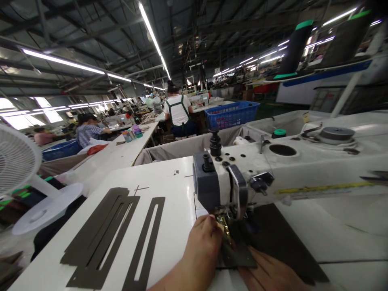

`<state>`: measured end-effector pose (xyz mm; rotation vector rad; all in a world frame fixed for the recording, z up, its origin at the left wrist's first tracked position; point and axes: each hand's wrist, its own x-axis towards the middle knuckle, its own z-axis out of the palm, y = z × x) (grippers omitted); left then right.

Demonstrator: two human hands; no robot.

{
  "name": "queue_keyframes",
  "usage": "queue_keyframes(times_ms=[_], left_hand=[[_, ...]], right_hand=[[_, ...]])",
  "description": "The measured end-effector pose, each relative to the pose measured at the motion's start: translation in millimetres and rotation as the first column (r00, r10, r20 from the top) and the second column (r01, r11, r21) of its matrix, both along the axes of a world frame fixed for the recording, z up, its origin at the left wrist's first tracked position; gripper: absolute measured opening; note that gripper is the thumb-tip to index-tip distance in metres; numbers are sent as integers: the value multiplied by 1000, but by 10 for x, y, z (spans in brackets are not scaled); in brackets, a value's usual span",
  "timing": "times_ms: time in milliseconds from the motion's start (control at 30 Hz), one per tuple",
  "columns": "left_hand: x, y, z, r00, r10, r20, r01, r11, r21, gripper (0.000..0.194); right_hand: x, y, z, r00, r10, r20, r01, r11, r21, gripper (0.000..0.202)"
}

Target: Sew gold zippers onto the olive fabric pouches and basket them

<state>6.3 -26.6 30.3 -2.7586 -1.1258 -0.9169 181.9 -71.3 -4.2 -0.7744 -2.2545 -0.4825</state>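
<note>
Below the sewing machine (pixel 291 167), the left hand (pixel 206 240) is curled, fingertips at the dark cloth (pixel 238 256); the right hand (pixel 271 270) lies flatter along its near edge. How firmly either grips I cannot tell. The machine blocks twelve o'clock. At nine, on the surface (pixel 176 206), lie one slotted panel (pixel 152 242) and one overlapping stack (pixel 87 238); at ten, one fan (pixel 21 157); at one, two thread cones (pixel 295 50).

Head view, single: worn on your head, above and behind your left hand (pixel 203 242) and right hand (pixel 269 270); facing forward and down; near both, sewing machine (pixel 291 169) just beyond, workshop roof (pixel 91 24) far past.
</note>
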Motion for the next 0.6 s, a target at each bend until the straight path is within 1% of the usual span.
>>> queue_keyframes(times_ms=[67, 167, 200, 267, 300, 367, 400, 467, 533, 600], left_hand=[[2, 26, -22, 1000, 26, -14, -26, 999, -18, 12], [-5, 25, -24, 998, 51, -40, -53, 996, -67, 11], [-9, 8, -8, 998, 45, -41, -49, 994, -94, 11], [-17, -50, 41, 999, 34, -8, -35, 988, -149, 19], [-18, -86, 69, 999, 40, 16, -37, 984, -174, 25], [-15, -157, 115, 995, 76, 57, -63, 975, -213, 34], [-10, -187, 128, 993, 102, 63, -85, 969, -231, 35], [5, -229, 127, 989, 142, 52, -124, 960, -253, 35], [20, -252, 100, 985, 169, 31, -157, 957, -244, 35], [32, -263, 65, 982, 188, 4, -183, 960, -212, 35]], right_hand=[[-8, 19, 74, 1000, 17, -18, -18, 999, -29, 34], [2, 48, 237, 998, 45, -55, -50, 993, -107, 35], [5, 63, 283, 997, 34, -74, -44, 990, -136, 34], [3, 116, 343, 994, -53, -100, 31, 977, -212, 27], [-3, 155, 359, 990, -105, -98, 76, 962, -264, 22], [-21, 247, 378, 981, -180, -79, 133, 903, -408, 18], [-29, 296, 386, 983, -172, -64, 121, 868, -482, 18], [-32, 384, 407, 994, -97, -50, 49, 810, -584, 19], [-15, 452, 425, 997, -47, -54, 3, 786, -618, 22], [14, 501, 422, 996, -60, -58, 11, 781, -625, 25]])
